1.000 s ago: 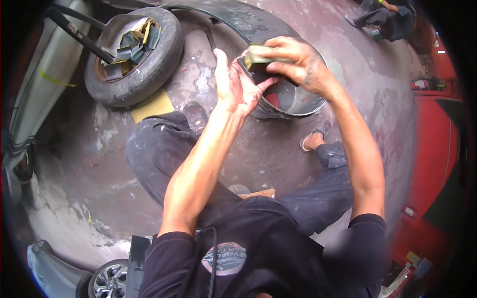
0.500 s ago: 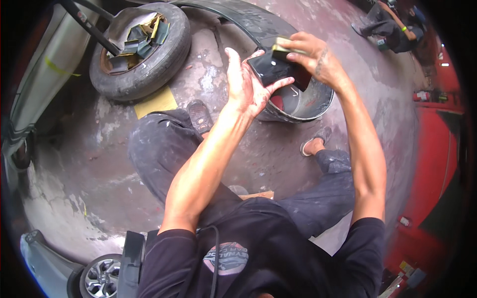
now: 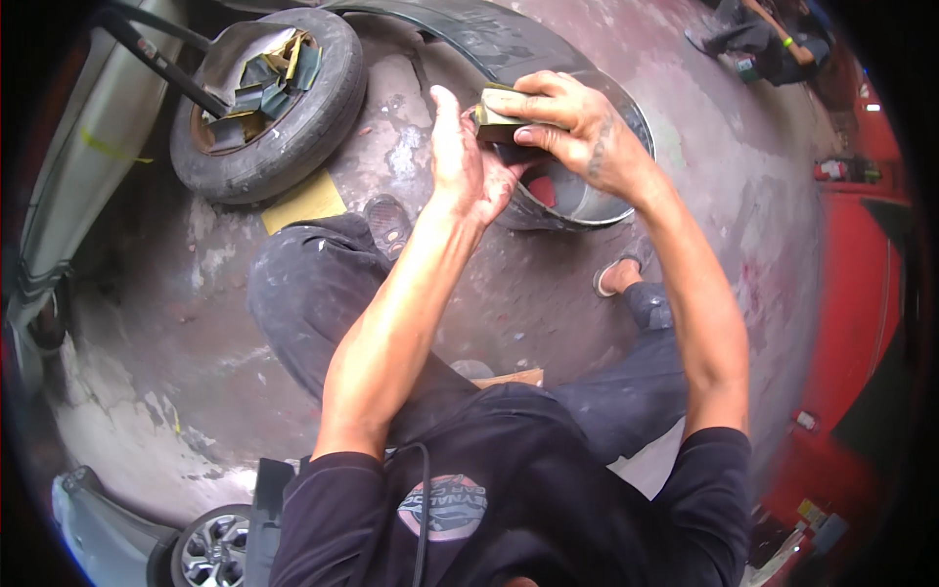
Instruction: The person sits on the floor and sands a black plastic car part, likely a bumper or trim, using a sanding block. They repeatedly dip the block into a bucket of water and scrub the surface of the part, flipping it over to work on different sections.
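My right hand (image 3: 577, 127) pinches a folded sandpaper pad (image 3: 497, 119), yellowish with a dark side. The pad sits over a glossy black part (image 3: 513, 153), which my left hand (image 3: 468, 166) supports from below and the left with its thumb raised. Most of that part is hidden behind the pad and my right hand. Beneath both hands stands a round bucket (image 3: 626, 207) with a red object (image 3: 541, 190) inside it.
At the upper left lies a tire (image 3: 230, 171) with crumpled sandpaper pieces (image 3: 279, 83) in its middle. A yellow sheet (image 3: 305, 203) rests beside it. A long dark curved panel (image 3: 479, 34) reaches the bucket. Another person (image 3: 768, 49) sits at the far right, near a red vehicle (image 3: 856, 293).
My right hand has moved left with the sandpaper pad, across the black part, covering most of it. My left hand has shifted slightly left, its fingers now less spread.
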`<state>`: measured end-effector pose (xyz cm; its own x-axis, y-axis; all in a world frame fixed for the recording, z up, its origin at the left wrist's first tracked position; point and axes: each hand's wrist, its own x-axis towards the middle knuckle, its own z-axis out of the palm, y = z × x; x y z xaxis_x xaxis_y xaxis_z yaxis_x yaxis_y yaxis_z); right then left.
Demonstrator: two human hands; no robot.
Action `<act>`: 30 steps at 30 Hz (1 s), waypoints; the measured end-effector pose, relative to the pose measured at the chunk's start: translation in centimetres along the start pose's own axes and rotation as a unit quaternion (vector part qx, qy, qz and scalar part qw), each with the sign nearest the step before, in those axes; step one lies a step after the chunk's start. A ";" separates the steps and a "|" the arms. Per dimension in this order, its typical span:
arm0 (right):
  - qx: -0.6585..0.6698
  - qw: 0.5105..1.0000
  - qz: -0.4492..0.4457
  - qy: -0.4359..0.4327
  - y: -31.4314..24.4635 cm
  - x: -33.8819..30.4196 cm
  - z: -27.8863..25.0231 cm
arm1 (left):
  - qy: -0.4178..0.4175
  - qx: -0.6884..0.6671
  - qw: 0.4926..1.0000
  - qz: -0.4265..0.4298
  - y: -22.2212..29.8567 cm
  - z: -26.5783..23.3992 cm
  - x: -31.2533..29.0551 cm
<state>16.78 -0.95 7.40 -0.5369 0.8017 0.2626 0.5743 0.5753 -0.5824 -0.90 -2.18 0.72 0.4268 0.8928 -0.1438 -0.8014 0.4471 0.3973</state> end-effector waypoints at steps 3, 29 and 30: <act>-0.019 1.000 -0.006 -0.021 2.2 -0.3 -2.1 | 0.025 -0.022 0.999 -0.009 0.9 0.2 0.0; -0.091 0.966 0.031 0.239 4.9 -8.7 2.5 | 0.090 0.117 0.989 -0.020 0.8 -0.4 1.8; -0.064 0.967 -0.021 0.245 2.4 -7.7 4.3 | 0.088 0.119 0.989 -0.023 0.8 -1.2 1.8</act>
<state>19.62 -6.48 0.64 -0.2223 0.7392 0.6358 0.6465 0.5999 -0.4713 -1.30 -0.18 -0.27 0.3638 0.8769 -0.3141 -0.6526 0.4806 0.5858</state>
